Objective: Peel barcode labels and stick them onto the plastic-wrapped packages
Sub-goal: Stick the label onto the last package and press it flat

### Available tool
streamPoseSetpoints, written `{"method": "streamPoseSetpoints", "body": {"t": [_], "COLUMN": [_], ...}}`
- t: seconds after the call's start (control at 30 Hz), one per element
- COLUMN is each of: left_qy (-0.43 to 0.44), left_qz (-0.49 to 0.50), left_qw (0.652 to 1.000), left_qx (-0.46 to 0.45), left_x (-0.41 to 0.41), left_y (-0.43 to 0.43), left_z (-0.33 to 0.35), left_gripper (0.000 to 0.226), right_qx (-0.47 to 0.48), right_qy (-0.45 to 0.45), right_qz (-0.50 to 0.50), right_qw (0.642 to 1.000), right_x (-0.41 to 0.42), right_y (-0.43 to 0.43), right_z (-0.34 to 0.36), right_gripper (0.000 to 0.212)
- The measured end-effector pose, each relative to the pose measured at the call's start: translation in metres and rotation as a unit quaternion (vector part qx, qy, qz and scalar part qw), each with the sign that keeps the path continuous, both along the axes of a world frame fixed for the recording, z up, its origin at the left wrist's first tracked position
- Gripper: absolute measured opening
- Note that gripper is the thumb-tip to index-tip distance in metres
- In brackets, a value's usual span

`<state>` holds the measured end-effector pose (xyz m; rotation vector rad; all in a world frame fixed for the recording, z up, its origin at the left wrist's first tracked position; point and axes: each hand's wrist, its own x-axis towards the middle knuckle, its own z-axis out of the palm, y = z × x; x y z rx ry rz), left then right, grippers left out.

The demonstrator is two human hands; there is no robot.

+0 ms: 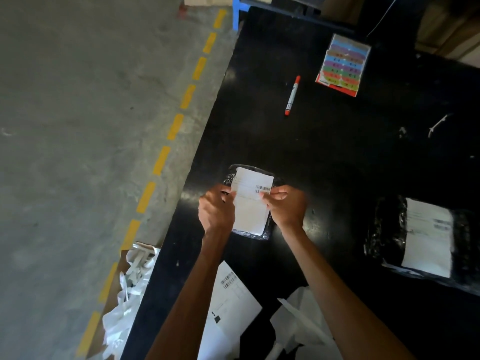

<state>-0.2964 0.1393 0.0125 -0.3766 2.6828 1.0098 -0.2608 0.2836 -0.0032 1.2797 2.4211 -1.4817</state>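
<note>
near the left edge of the black worktop [337, 152] a small plastic-wrapped package [250, 233] lies flat, and a white barcode label [250, 201] sits over it, covering most of its top. the left hand [217, 210] pinches the label's left edge, fingers curled; the right hand [287, 206] pinches its right edge just under the barcode. whether the label is already stuck down or only held above the wrap, i cannot tell.

i'd judge the label light and floppy, apt to curl and cling to itself, so holding it by opposite edges looks sound. the glossy wrap looks slick and crinkly, and the package seems light enough to slide unless pressed.

a second wrapped package [384, 229] bearing a label lies towards the right edge. another label sheet [233, 294] lies by the near edge. a red marker [292, 96] and a card of coloured stickers [342, 64] sit towards the far side. barcodes show, but no print is readable.
</note>
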Motion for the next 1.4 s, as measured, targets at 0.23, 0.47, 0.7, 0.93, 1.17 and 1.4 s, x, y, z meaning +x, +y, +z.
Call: {"method": "streamPoseSetpoints", "body": {"t": [0.23, 0.47, 0.7, 0.93, 1.17, 1.4], "left_qy": [-0.025, -0.034, 0.168, 0.151, 0.117, 0.005], "left_qz": [-0.106, -0.246, -0.302, -0.451, -0.328, -0.107], "left_qw": [0.972, 0.903, 0.926, 0.863, 0.937, 0.982], "left_qx": [-0.21, -0.35, -0.156, -0.172, -0.013, 0.158], "left_x": [0.006, -0.005, -0.002, 0.002, 0.011, 0.054], "left_y": [0.011, 0.001, -0.021, -0.041, -0.032, -0.024], "left_z": [0.003, 0.011, -0.015, -0.053, -0.058, -0.059], "left_gripper": [0.071, 0.084, 0.06, 0.06, 0.074, 0.081], "right_qx": [0.096, 0.217, 0.381, 0.349, 0.284, -0.017], "right_qy": [-0.11, -0.204, -0.013, -0.012, -0.009, 0.045], "right_qz": [0.09, 0.191, 0.3, 0.419, 0.337, 0.073], "right_qw": [0.985, 0.935, 0.875, 0.838, 0.898, 0.996], "right_x": [-0.017, -0.026, 0.023, 0.054, 0.059, 0.078], "right_y": [0.005, 0.007, 0.005, 0.0, -0.006, -0.05], "right_z": [0.019, 0.027, 0.017, -0.021, -0.027, -0.018], "right_gripper": [0.045, 0.056, 0.06, 0.069, 0.083, 0.08]}}
